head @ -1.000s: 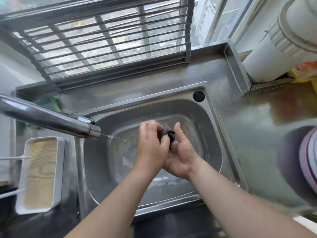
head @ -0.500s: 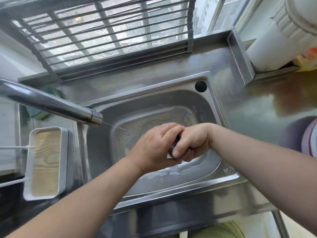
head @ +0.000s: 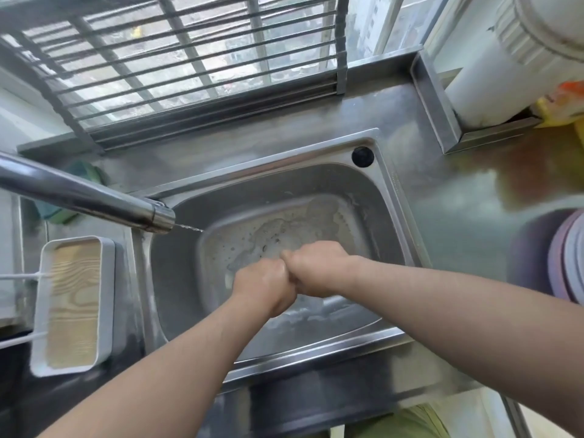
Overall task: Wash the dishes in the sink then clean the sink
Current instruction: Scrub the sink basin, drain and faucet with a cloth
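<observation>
Since both fists are pressed knuckle to knuckle right over the middle of the sink (head: 392,197), my guess is the person is wringing something out so the drips land in the basin and not on the counter. The left hand (head: 264,284) and right hand (head: 316,268) are both clenched tight with the fingers curled under, but whatever's inside them is totally hidden from this angle, so I can't say what they're squeezing or whether there's anything in there at all. No dishes left in the basin that I can see, just a dull, filmy bottom with suds and water spots and a foamy patch under the wrists, so I'd reckon we're in the sink-cleaning half of the job. The basin is brushed stainless with rounded corners and a flat rim, and there's a black round plug hole cover (head: 362,156) at the far right corner of that rim. The faucet (head: 94,197) is a smooth chrome tube swung in from the left with only a thin trickle coming out. Off to the left there's a white rectangular tray (head: 39,311) with a wood-grain bottom, and stacked purple plates (head: 565,254) sit blurry at the right edge on the wet steel countertop (head: 458,216).
</observation>
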Motion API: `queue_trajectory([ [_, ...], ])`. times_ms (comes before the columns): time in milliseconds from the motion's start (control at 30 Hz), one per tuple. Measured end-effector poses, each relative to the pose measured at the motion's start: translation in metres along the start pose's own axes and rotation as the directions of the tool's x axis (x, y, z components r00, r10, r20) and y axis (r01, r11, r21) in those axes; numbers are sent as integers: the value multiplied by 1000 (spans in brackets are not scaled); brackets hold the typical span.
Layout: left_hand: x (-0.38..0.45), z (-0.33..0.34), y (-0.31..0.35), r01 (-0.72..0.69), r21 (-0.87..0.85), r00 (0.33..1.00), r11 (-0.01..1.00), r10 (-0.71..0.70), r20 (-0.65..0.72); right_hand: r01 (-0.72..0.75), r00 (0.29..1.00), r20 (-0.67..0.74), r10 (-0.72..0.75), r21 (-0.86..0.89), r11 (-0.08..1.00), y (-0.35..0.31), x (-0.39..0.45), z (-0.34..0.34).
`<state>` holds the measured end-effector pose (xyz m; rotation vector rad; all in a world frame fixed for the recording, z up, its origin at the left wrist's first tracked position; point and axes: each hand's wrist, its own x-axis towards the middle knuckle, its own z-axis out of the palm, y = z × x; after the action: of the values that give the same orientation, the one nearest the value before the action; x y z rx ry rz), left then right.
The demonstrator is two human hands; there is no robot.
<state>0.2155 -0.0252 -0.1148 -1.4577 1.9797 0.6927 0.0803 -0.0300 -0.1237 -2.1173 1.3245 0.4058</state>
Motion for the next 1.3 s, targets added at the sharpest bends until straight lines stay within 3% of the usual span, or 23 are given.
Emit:
queue_trajectory([
  [100,5,5,-6,65,-339,979,938,6,202,163,940,-260,-220,-223,961,3,2,22],
  [167,3,4,-9,145,-606,955,782,50,293,230,893,-324,-312,-268,936,8,8,35],
  [233,-2,3,-12,249,-711,934,657,32,357,295,837,-391,-383,-266,918,9,9,41],
  [267,-4,3,-12,271,-756,936,595,22,352,278,860,-376,-346,-223,934,8,7,39],
  [333,-5,13,-11,244,-867,965,434,-25,259,106,971,-209,-116,-60,993,4,1,27],
  [367,-5,18,-13,176,-902,984,394,-81,156,-31,994,-98,38,70,997,5,0,22],
  [400,-8,21,-16,61,-904,990,423,-140,2,-168,986,51,161,234,958,6,-1,18],
  [433,-9,24,-22,-81,-849,974,522,-141,-179,-310,946,231,229,428,849,8,0,12],
  [467,-8,27,-30,-255,-734,930,630,-48,-365,-450,882,417,221,603,659,12,1,7],
  [533,-7,30,-42,-527,-392,790,754,265,-553,-643,745,666,-21,727,241,22,1,-2],
  [600,-5,29,-46,-637,-172,679,751,442,-586,-681,688,634,-353,733,-10,28,0,-10],
  [667,-1,21,-39,-681,-151,613,717,446,-652,-653,647,503,-573,753,-77,28,0,-17],
  [733,2,10,-29,-693,-171,551,701,360,-753,-616,606,455,-653,787,-24,26,3,-25],
  [800,6,3,-27,-617,-160,563,771,290,-774,-594,609,517,-602,800,87,23,8,-36],
  [900,15,2,-34,-412,-119,685,904,221,-695,-485,763,583,-278,802,350,20,17,-42],
  [967,18,1,-38,-304,-21,759,952,229,-609,-337,874,478,-92,730,594,10,21,-39],
  [1100,24,0,-38,-160,119,826,980,199,-528,-154,961,274,31,441,884,-10,25,-19],
  [1200,20,-3,-36,-52,148,941,988,98,-325,-137,985,130,114,189,972,-17,21,-9],
  [1300,16,-10,-34,68,-107,994,992,-77,-82,-19,997,-69,17,-22,1000,-17,23,-2],
])
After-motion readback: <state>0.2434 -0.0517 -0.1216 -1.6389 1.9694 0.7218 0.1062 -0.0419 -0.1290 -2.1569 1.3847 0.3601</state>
